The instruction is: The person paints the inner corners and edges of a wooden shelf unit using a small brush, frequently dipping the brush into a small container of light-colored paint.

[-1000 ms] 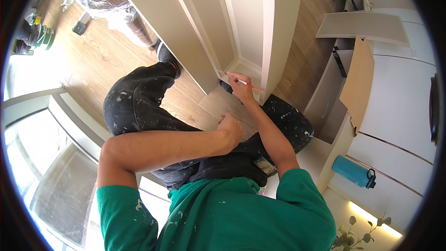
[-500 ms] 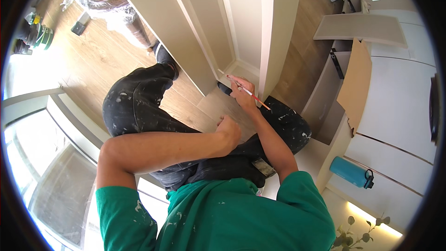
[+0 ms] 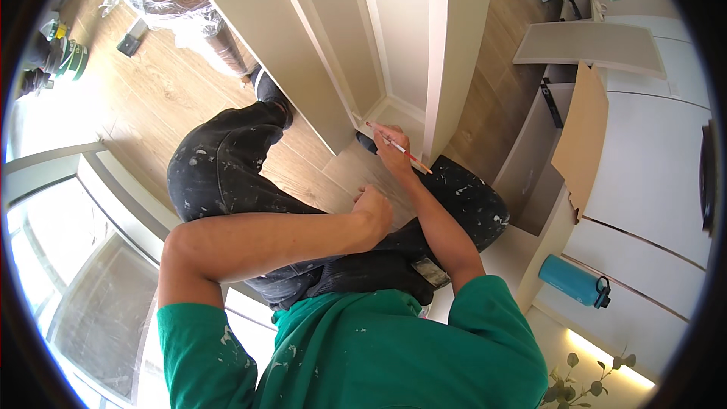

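Observation:
My right hand (image 3: 392, 150) is closed around a thin paintbrush (image 3: 417, 160) with a white and reddish handle. The brush slants up to the left, its tip at the lower inner edge of a cream cabinet frame (image 3: 413, 117); whether it touches is too small to tell. My left hand (image 3: 372, 212) is curled into a fist above my lap, below the right hand. Its palm side is hidden, so anything inside cannot be made out. The tall cream panels (image 3: 284, 38) of the frame rise in front of me, on both sides of a recess.
A plastic-wrapped item (image 3: 163, 4) and a green bucket (image 3: 73, 60) stand on the wood floor at the far left. At right are an open drawer (image 3: 526, 159), torn cardboard (image 3: 581, 136) and a blue bottle (image 3: 569, 280). A glazed frame (image 3: 98, 310) is at near left.
My right hand has shifted slightly left and down, tilting the brush a little. The left fist stays in nearly the same place.

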The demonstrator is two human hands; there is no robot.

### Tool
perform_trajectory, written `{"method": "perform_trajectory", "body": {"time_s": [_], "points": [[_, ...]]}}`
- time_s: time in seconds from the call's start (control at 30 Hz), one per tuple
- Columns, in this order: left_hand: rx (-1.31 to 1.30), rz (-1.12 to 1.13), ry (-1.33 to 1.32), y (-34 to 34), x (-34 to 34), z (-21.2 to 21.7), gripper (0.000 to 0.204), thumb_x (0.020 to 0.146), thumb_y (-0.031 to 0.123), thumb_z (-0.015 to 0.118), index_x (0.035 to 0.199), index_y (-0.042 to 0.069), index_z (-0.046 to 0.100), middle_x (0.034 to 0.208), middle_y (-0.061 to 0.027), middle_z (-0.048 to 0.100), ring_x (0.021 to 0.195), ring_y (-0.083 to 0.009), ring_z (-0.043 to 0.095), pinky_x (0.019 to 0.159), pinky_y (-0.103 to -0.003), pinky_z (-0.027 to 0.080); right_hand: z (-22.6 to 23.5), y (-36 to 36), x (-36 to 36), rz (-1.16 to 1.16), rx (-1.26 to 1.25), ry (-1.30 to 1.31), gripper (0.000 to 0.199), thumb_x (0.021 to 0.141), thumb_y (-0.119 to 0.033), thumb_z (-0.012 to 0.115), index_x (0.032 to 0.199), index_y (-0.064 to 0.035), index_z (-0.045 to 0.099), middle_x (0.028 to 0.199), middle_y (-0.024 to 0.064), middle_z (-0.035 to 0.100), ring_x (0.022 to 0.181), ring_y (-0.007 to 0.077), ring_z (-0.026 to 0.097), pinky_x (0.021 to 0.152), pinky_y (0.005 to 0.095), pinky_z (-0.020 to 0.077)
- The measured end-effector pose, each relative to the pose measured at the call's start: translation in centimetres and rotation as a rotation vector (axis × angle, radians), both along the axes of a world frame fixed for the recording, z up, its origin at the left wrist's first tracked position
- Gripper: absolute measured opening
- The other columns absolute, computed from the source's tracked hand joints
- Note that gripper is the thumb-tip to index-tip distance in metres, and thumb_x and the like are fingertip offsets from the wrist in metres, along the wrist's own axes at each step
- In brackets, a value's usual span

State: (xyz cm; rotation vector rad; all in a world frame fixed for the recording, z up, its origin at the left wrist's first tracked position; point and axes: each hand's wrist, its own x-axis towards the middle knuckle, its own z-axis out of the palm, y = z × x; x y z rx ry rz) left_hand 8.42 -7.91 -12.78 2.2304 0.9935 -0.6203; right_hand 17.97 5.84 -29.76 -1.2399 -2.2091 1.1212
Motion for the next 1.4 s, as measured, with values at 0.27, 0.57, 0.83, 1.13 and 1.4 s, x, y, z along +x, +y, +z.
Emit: {"method": "perform_trajectory", "body": {"time_s": [0.27, 0.57, 0.83, 1.13, 1.4], "points": [[-0.004, 0.013, 0.009, 0.1, 0.1, 0.0, 0.064, 0.081, 0.040, 0.082, 0.131, 0.003, 0.065, 0.128, -0.0128, 0.064, 0.116, -0.0314, 0.066, 0.097, -0.050, 0.050, -1.3, 0.2, 0.6, 0.013, 0.053, 0.042, 0.022, 0.087, -0.007, 0.069, 0.107, -0.0037, 0.078, 0.082, 0.0126, 0.072, 0.080, 0.0261, 0.064, 0.074, 0.0368, 0.0512], [-0.013, -0.030, 0.029, 0.2, 0.3, -0.3, 0.075, 0.083, 0.040, 0.080, 0.141, -0.001, 0.055, 0.140, -0.0148, 0.060, 0.120, -0.0322, 0.065, 0.098, -0.051, 0.049, -3.9, 0.2, 1.6, 0.049, 0.137, 0.002, 0.021, 0.090, -0.008, 0.069, 0.108, -0.0053, 0.079, 0.087, 0.0098, 0.073, 0.078, 0.0205, 0.062, 0.073, 0.0330, 0.0516], [-0.016, -0.015, 0.046, 0.3, 0.2, 0.1, 0.082, 0.086, 0.039, 0.078, 0.149, -0.002, 0.046, 0.147, -0.0163, 0.055, 0.123, -0.0328, 0.064, 0.100, -0.051, 0.048, -4.7, -0.4, 1.8, 0.020, 0.164, -0.035, 0.018, 0.083, -0.013, 0.074, 0.098, -0.0073, 0.080, 0.080, 0.0092, 0.074, 0.077, 0.0245, 0.065, 0.076, 0.0377, 0.0534], [-0.005, -0.032, 0.051, -0.1, 0.8, -1.2, 0.072, 0.092, 0.034, 0.071, 0.149, -0.003, 0.046, 0.147, -0.0153, 0.056, 0.123, -0.0324, 0.064, 0.100, -0.052, 0.048, -3.4, -1.0, 1.5, 0.023, 0.215, -0.003, 0.018, 0.081, -0.008, 0.074, 0.098, -0.0056, 0.079, 0.080, 0.0104, 0.074, 0.078, 0.0252, 0.065, 0.074, 0.0367, 0.0537], [-0.032, -0.061, 0.057, 0.1, 0.1, 0.0, 0.078, 0.086, 0.044, 0.077, 0.146, 0.001, 0.052, 0.152, -0.0143, 0.051, 0.129, -0.0308, 0.060, 0.101, -0.050, 0.048, -3.7, -1.1, 0.7, -0.062, 0.142, 0.058, 0.017, 0.080, -0.005, 0.072, 0.095, -0.0050, 0.079, 0.084, 0.0136, 0.074, 0.081, 0.0279, 0.067, 0.076, 0.0383, 0.0543]]}}
